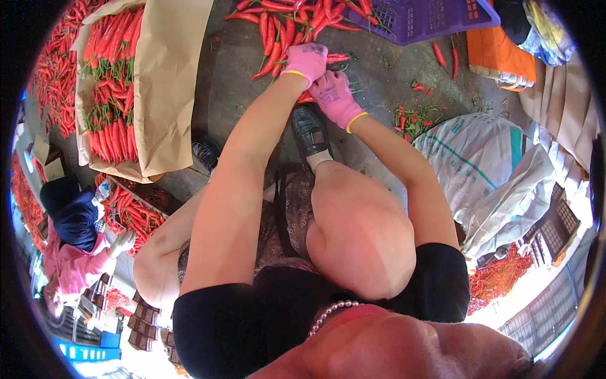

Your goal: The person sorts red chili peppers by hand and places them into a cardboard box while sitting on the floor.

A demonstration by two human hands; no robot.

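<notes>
Bare knees and a black shoe [309, 129] sit closest below me, and past them I have both pink-gloved hands working together at the edge of a heap of red chillies [297, 25] on the concrete floor [379, 82]. My left hand [307, 61] is curled on top, my right hand [333, 95] is just under it, touching it, and both seem closed around a small bunch of chillies [306, 98], though the gloves hide most of the bunch. To do this well, I judge the stems should be lined up one way before I tighten my grip. A purple crate [429, 18] stands beyond the heap, and a paper-lined box [170, 76] of neatly laid chillies is off to my left.
</notes>
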